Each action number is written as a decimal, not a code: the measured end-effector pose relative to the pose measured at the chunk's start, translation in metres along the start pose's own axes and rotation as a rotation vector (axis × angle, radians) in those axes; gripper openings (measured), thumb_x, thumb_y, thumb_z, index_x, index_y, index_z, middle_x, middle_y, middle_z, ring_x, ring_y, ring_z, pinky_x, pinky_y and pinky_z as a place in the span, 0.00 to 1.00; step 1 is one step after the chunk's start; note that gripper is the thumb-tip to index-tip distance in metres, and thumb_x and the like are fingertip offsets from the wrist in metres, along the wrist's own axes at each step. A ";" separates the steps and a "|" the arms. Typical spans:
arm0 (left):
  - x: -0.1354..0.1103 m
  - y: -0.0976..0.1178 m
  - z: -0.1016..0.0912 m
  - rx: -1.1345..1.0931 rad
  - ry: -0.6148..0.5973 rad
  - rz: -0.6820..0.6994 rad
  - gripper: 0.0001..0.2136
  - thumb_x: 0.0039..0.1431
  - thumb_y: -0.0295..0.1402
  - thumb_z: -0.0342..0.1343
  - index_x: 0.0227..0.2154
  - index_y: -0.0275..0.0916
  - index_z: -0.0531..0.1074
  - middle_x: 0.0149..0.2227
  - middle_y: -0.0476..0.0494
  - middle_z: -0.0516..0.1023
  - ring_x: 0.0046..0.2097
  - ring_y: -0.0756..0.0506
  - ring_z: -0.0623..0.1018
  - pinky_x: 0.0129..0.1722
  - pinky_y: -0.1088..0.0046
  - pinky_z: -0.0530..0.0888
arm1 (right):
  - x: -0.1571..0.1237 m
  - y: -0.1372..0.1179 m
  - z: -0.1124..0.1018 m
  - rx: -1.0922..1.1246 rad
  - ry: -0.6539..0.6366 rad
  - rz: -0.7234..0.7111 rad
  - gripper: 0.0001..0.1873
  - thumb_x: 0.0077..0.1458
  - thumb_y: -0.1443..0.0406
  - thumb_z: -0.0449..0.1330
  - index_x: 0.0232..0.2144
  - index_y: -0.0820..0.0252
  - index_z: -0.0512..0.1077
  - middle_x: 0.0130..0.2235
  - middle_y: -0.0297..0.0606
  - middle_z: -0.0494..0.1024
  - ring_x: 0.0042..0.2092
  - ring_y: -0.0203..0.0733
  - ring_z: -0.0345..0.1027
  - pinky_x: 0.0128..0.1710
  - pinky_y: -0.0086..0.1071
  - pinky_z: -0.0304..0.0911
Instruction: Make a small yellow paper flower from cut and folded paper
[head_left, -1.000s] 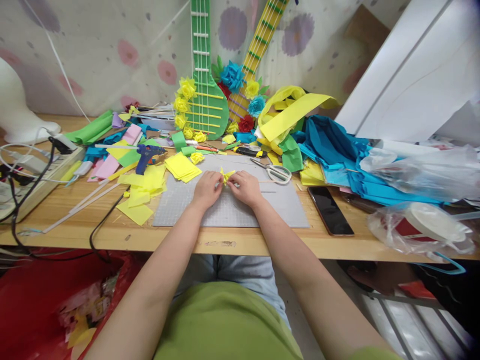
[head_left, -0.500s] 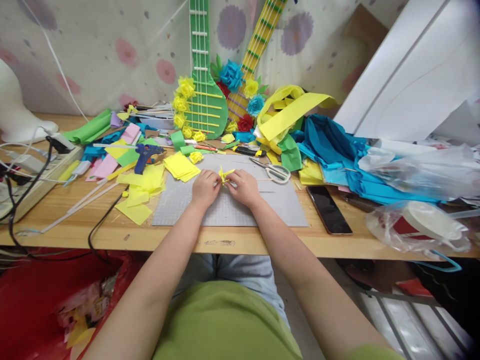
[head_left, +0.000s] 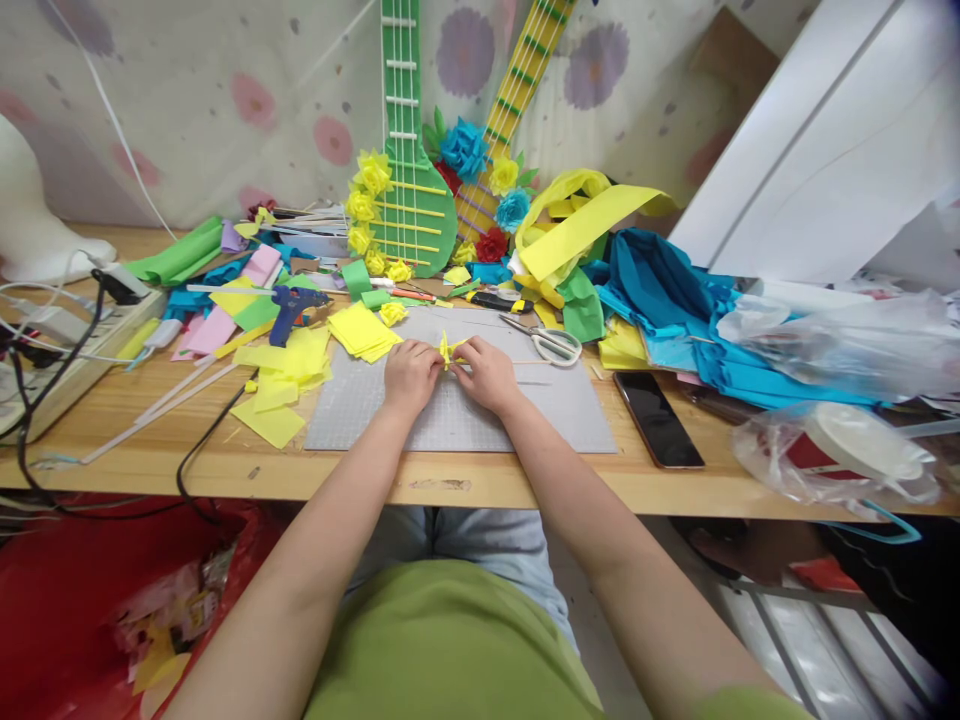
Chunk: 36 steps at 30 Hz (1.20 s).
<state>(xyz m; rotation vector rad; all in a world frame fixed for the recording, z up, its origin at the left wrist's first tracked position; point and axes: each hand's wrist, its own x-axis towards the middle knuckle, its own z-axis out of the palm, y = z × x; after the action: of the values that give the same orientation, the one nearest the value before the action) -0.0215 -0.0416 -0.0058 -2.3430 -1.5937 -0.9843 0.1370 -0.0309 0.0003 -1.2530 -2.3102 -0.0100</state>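
Both my hands rest on a grey cutting mat (head_left: 540, 410) on the wooden table. My left hand (head_left: 409, 375) and my right hand (head_left: 489, 374) are closed in a pinch on a small yellow paper flower (head_left: 450, 349) held between them. A thin wooden stick (head_left: 529, 362) runs out to the right from my right hand. A stack of yellow paper squares (head_left: 364, 333) lies just left of my left hand, with a finished yellow flower (head_left: 392, 314) behind it. Scissors (head_left: 547, 340) lie on the mat beyond my right hand.
A blue glue gun (head_left: 291, 305) and loose yellow sheets (head_left: 281, 375) lie to the left, near a power strip (head_left: 67, 350) with cables. A phone (head_left: 658, 405) lies right of the mat. Blue paper (head_left: 675, 310), plastic bags (head_left: 832, 450) and two paper guitars (head_left: 409, 200) crowd the back and right.
My hands and the yellow flower have barely moved; the fingers shift slightly on the flower.
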 end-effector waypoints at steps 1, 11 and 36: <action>0.000 0.000 0.000 0.001 -0.003 0.008 0.04 0.52 0.30 0.54 0.25 0.41 0.73 0.31 0.46 0.77 0.38 0.44 0.70 0.39 0.63 0.63 | 0.000 0.000 0.000 -0.005 -0.002 -0.002 0.08 0.54 0.62 0.53 0.36 0.58 0.68 0.38 0.39 0.70 0.38 0.40 0.63 0.32 0.30 0.53; 0.001 0.003 -0.002 0.042 0.003 0.041 0.07 0.54 0.32 0.52 0.25 0.42 0.73 0.31 0.46 0.76 0.38 0.44 0.69 0.40 0.62 0.61 | 0.001 0.001 0.005 -0.036 0.032 -0.001 0.07 0.53 0.64 0.52 0.34 0.58 0.68 0.37 0.40 0.70 0.39 0.41 0.61 0.34 0.31 0.52; 0.001 0.002 0.000 0.071 0.093 0.032 0.05 0.54 0.31 0.51 0.25 0.42 0.70 0.30 0.45 0.74 0.38 0.43 0.67 0.39 0.64 0.61 | 0.006 -0.004 0.007 -0.135 0.020 -0.002 0.07 0.52 0.64 0.51 0.32 0.59 0.67 0.33 0.39 0.73 0.37 0.42 0.62 0.36 0.34 0.46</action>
<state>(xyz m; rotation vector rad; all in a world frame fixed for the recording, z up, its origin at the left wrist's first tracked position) -0.0195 -0.0423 -0.0045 -2.2351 -1.5256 -0.9983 0.1283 -0.0270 -0.0027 -1.3099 -2.3260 -0.1807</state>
